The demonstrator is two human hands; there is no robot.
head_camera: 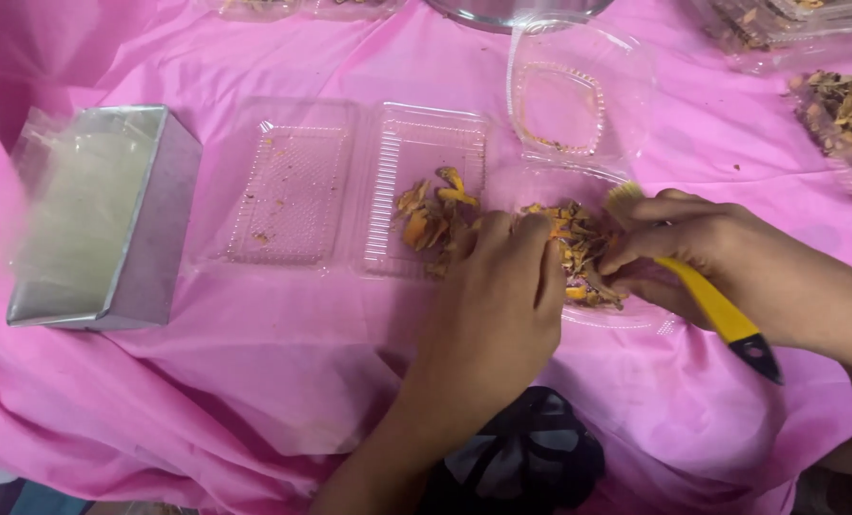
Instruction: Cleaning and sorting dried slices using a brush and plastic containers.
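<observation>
My left hand (502, 286) reaches over the pink cloth, fingers bent down onto a heap of dried orange and yellow petals (579, 250) lying in a clear shallow plastic tray (626, 319). Whether it pinches any of them I cannot tell. My right hand (693, 246) grips a yellow brush with a black handle end (722, 313), bristles at the heap's far edge. A smaller pile of the same petals (431, 215) lies in the right half of an open clear hinged box (292, 191), just left of my left hand.
A grey metal box (149, 229) holding a stack of clear film stands at the left. An open clear container (579, 91) sits behind the heap. More trays of dried brown and orange plant bits (846, 110) lie at the top right. Pink cloth (283, 372) covers the table.
</observation>
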